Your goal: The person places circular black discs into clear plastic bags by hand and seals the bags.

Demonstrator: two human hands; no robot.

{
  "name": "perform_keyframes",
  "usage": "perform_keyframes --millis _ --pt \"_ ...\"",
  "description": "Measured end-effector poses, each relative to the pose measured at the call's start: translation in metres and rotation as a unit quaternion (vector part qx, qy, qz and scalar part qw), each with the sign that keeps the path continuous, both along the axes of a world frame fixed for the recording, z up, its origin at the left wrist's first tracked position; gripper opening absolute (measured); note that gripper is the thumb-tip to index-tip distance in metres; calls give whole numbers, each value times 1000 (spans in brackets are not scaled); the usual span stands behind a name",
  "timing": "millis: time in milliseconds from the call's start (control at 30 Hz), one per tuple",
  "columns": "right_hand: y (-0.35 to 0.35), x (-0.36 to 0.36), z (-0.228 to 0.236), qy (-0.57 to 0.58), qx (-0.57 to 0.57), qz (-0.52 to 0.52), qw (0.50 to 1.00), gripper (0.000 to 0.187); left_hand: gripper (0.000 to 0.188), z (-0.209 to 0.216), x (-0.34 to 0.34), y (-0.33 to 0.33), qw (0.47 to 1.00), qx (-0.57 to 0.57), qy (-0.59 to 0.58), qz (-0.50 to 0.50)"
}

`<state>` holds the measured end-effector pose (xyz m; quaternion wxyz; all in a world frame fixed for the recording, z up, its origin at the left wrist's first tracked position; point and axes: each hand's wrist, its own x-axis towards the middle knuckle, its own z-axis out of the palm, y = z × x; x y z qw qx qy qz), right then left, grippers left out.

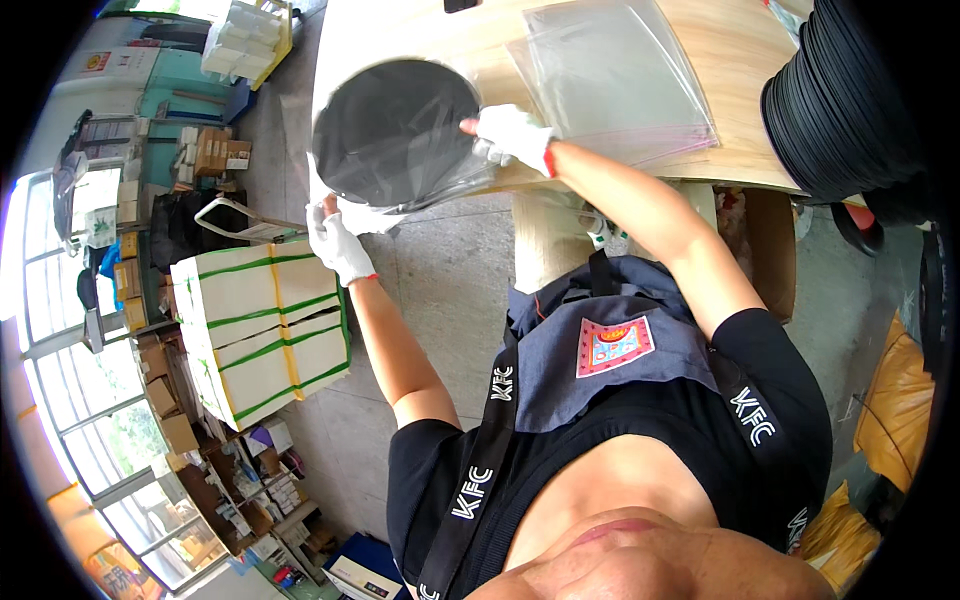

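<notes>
A round flat black disc (pixel 395 130) lies inside a clear plastic bag (pixel 462 190) at the left end of the wooden table, partly over its near edge. Both my hands wear white gloves with red cuffs, fingertips bare. My left hand (pixel 343 248) is closed on the bag's near left corner, below the disc. On the disc's right side, my right hand (pixel 510 138) pinches the bag's edge, with thumb and finger pressed together. To the right of that hand, a stack of flat clear plastic bags (pixel 615 80) rests on the table.
A tall stack of black discs (pixel 840 110) stands on the right end of the wooden table (pixel 735 60). On the floor at left is a white carton (pixel 265 330) bound with green and yellow straps. A cardboard box (pixel 770 255) sits under the table's right side.
</notes>
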<state>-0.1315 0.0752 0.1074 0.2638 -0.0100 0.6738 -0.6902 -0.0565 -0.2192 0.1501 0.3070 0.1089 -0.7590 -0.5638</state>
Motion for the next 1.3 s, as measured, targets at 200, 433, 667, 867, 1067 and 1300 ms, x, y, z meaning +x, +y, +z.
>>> perform_keyframes --millis 200,433,667,867,1067,1300 --pt "23 16 18 36 21 13 999 25 23 -53 -6 -39 948 -236 -208 50" --pt "241 98 165 527 435 -189 705 20 44 -78 28 44 905 -358 195 117" --pt "369 126 305 251 798 -214 505 55 63 -108 12 274 705 -510 37 -492" --pt "401 101 299 279 793 -100 532 44 64 -120 -70 313 713 -562 -109 -405" --pt "401 109 298 320 868 -59 375 26 57 -59 -71 379 796 -196 -111 -562" --pt "398 119 281 377 788 -108 475 32 51 52 -52 451 718 -34 -81 -691"
